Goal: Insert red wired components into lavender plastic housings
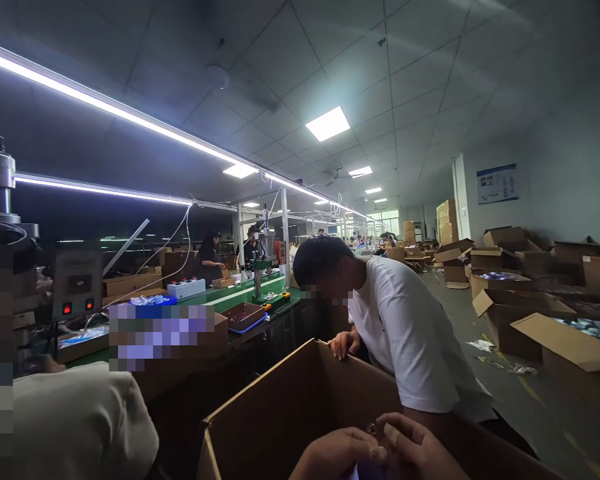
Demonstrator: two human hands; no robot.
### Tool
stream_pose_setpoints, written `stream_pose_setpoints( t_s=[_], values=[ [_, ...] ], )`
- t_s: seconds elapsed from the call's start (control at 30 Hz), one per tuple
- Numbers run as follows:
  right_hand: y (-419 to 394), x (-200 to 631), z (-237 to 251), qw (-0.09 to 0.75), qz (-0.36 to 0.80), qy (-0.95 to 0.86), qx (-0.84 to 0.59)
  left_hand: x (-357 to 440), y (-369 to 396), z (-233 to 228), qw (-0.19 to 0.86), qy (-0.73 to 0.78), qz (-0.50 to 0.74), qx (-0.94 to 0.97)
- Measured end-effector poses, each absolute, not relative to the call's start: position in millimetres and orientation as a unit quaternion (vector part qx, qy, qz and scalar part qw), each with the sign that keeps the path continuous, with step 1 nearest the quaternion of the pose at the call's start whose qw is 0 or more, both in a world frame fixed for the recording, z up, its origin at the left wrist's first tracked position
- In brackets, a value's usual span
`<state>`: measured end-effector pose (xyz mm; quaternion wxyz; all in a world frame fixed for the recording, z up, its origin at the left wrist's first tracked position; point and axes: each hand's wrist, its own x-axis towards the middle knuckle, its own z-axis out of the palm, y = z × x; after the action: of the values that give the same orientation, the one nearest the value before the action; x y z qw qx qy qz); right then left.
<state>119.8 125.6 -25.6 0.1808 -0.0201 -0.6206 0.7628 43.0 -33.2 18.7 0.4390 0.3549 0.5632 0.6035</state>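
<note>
A long strip light (130,110) ran beneath the tiled ceiling (350,60), near a bright square panel (329,124). A press (265,253) and a pale box with red buttons (186,288) stood along the green surface (213,298); nearer, a control unit (77,280) showed two lit switches. A person in a white T-shirt (415,327) leaned forward. At right, open cartons (517,333) crowded the floor (460,333) below a poster (497,183).

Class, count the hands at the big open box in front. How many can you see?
3: the wearer's left hand and right hand, close together over the box, and a co-worker's hand on its far rim. Others may be hidden.
</note>
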Motion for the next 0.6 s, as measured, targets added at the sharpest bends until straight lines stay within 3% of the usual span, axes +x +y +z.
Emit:
stream_pose_setpoints(
  t_s=[0.23, 0.6],
  values=[
    [117, 121, -27, 0.087, 0.77, -0.631, 0.032, 33, -40, 9, 0.444, 0.56, 0.571, 0.404],
    [121, 144, 3, 0.183, 0.826, -0.532, -0.033, 18, -30, 9, 0.492, 0.598, 0.487, 0.405]
  ],
)
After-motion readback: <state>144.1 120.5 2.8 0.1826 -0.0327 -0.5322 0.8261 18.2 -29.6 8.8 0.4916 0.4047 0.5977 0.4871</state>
